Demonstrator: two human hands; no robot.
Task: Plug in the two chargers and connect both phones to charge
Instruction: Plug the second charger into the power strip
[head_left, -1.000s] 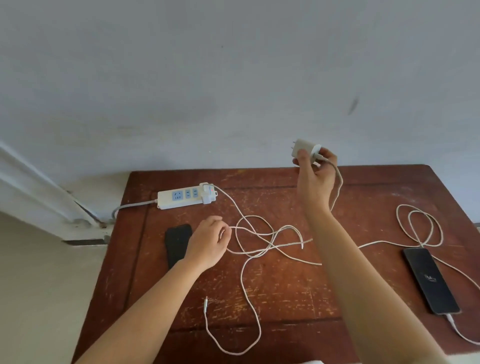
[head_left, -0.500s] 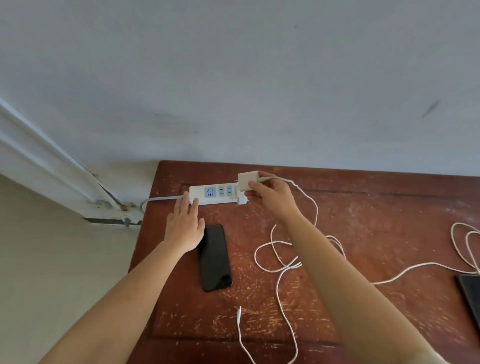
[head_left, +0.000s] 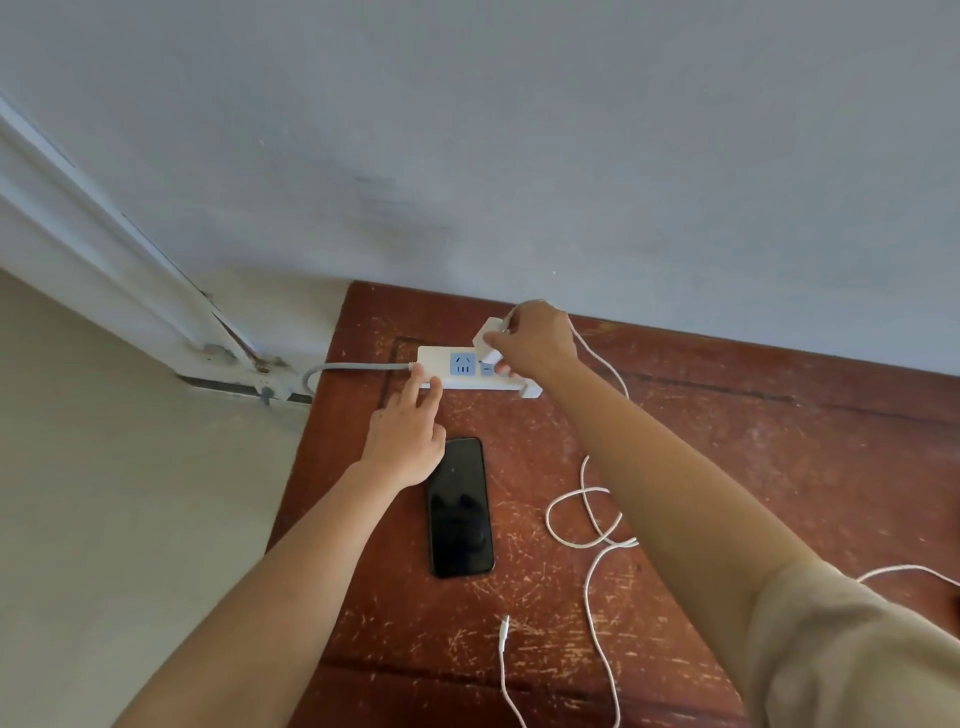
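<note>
White charger (head_left: 487, 339) between right-hand fingers (head_left: 498, 340)

Nothing I can read from here: no words, brand names, numbers or labels resolve anywhere in my view.

Item by item, as I check the surfaces that could carry text:
- Power strip (head_left: 457, 370): white body with blue socket faces; I see only slot shapes, no print I can make out.
- Charger (head_left: 487, 340): plain white face toward me, no marking legible.
- Phone (head_left: 460, 506): screen dark, showing reflections only, no characters.
- Cable (head_left: 587, 514): white, unmarked as far as I can tell.
- Table (head_left: 727, 457): scratched red-brown wood, scratches only, no lettering.
- Wall (head_left: 519, 156): bare grey, smudges but no sign.
</note>
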